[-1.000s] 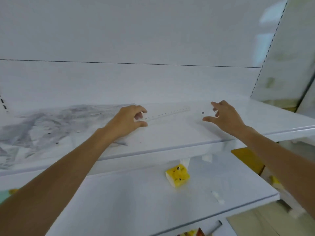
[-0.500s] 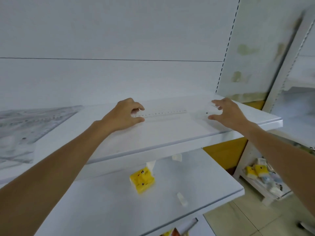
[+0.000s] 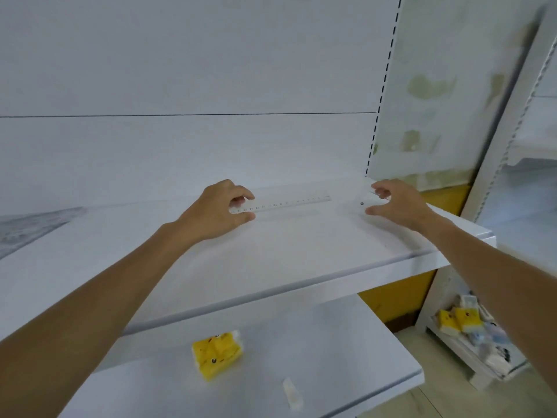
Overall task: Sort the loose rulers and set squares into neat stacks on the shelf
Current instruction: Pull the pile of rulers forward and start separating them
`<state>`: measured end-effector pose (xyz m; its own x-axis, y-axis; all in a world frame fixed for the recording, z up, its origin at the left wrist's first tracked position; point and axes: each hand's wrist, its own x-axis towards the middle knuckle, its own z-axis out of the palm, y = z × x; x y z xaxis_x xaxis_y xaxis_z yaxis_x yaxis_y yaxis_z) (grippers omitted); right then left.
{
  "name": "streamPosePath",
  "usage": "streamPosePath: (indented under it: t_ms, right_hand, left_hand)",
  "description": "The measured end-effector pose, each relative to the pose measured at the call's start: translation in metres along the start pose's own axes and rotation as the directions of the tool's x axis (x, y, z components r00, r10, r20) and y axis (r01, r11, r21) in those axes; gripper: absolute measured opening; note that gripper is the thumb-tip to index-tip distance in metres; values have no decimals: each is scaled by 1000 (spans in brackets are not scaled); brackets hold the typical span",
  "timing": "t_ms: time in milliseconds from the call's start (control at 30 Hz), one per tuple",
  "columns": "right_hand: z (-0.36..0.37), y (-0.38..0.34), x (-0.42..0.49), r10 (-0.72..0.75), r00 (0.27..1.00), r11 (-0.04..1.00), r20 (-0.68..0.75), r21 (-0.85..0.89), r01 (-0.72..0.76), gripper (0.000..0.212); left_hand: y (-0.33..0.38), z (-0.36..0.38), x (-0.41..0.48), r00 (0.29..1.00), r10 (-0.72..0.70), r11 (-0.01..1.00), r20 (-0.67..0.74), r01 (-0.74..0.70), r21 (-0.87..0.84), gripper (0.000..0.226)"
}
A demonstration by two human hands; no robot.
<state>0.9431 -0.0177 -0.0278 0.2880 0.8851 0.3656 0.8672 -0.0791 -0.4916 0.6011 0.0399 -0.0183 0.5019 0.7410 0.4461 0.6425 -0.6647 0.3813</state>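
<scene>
Nearest, below both forearms, is the lower shelf (image 3: 331, 342) with a yellow packet (image 3: 217, 356) lying on it; this is not part of the job. Above it is the shelf (image 3: 301, 251) where the work is done. The left hand (image 3: 218, 211) rests on this shelf with its fingers curled, and its thumb and forefinger pinch the left end of a clear ruler (image 3: 289, 203). From this hand the ruler runs to the right, flat or nearly flat on the shelf, with its long axis along the shelf and close to parallel with the back panel (image 3: 211, 146). The right hand (image 3: 398, 203) is at the other end, with thumb and fingers curved and spread as if to bracket that end. The plastic there is too clear to see, so I cannot tell if this hand grips it or only is beside it. Each hand is near its own end, so I judge the next move is a two-handed one, to slide or lift the ruler sideways while keeping it level. Far to the left of the left hand, well apart, is a blurred grey heap (image 3: 27, 230), probably the loose pieces not yet sorted.
</scene>
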Motion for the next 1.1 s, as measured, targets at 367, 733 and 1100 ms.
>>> streamPosePath:
  t_ms: [367,733,1100]
  right_hand:
    - [-25,80,88,-114,952,994,286,37,107,56]
    - [-15,101,118,-153,847,988,509,87,126,52]
    - [-21,89,85,-225,915,967,335,189,169,54]
  left_hand:
    - [46,62,31,985,-154,986,-80,159,57,28]
    - [72,68,26,963,-229,964,-142,244,105,26]
    - [69,60,12,957,-262,954,-123,277,119,26]
